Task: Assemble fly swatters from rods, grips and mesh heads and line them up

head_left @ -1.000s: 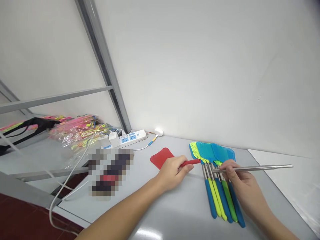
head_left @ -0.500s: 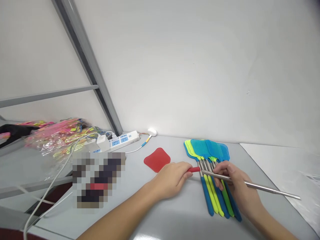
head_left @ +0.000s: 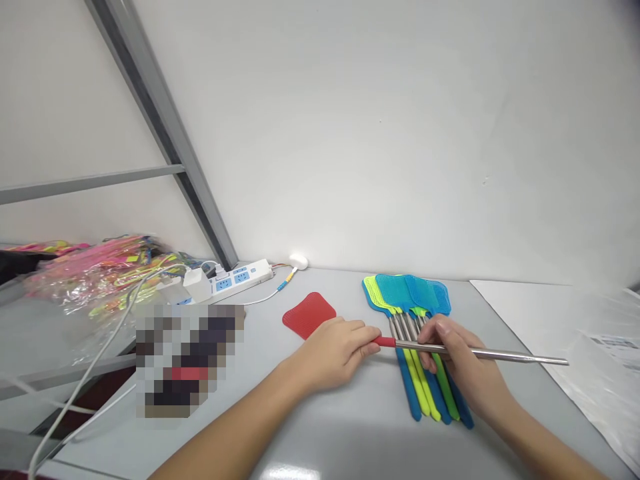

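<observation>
My left hand [head_left: 337,353] is closed around the neck of a red fly swatter head [head_left: 309,315], whose mesh paddle shows beyond the knuckles. The thin red neck pokes out to the right of the fingers. A silver metal rod [head_left: 515,356], narrower at its right end, is pinched in my right hand [head_left: 457,353]. The rod's left end meets the tip of the red neck, the two lying in line; how deep one sits in the other I cannot tell. Just beneath my right hand lie several fly swatters [head_left: 425,293] with blue, yellow and green handles, side by side.
Left of the swatters, a white power strip [head_left: 240,280] with plugs and cables sits near the wall. Plastic-wrapped colourful goods [head_left: 110,267] lie by a grey metal frame [head_left: 165,120]. A blurred-out patch covers something on the table. White sheeting [head_left: 540,313] lies at right.
The rod's end has come into line with the red neck and now meets it; before, it sat slightly off at an angle. The view has shifted a little.
</observation>
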The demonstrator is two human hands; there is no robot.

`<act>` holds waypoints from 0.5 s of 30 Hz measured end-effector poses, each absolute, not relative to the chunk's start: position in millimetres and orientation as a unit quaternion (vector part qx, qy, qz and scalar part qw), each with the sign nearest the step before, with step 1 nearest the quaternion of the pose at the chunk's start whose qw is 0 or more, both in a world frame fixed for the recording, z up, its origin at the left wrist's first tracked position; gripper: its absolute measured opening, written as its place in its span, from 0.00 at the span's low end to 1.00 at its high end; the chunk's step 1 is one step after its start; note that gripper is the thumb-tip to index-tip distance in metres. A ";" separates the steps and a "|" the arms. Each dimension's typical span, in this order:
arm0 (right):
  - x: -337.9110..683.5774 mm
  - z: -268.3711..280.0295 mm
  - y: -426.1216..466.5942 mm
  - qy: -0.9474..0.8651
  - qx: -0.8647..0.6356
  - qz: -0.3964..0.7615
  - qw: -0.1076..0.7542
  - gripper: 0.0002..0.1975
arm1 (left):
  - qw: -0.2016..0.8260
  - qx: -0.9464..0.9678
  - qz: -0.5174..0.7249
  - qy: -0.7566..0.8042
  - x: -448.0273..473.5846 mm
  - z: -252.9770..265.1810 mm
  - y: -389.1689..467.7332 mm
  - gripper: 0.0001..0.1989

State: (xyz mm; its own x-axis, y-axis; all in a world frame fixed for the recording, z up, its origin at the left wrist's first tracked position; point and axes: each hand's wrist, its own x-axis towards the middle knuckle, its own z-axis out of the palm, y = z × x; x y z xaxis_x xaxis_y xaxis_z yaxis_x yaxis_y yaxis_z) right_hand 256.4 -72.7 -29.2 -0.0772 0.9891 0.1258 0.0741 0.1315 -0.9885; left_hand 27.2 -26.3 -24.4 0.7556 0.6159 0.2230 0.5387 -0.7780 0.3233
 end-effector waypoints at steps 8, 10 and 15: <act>258.5 -30.9 -73.1 -0.583 -0.447 0.465 0.495 0.20 | 0.138 0.926 0.140 0.323 30.0 -21.4 -29.6 0.14; 258.1 -30.5 -73.1 -0.589 -0.448 0.460 0.491 0.20 | 0.144 0.925 0.133 0.326 30.6 -21.9 -29.4 0.15; 252.3 -29.8 -76.0 -0.583 -0.456 0.494 0.456 0.16 | 0.144 0.929 0.126 0.317 33.8 -23.9 -33.3 0.18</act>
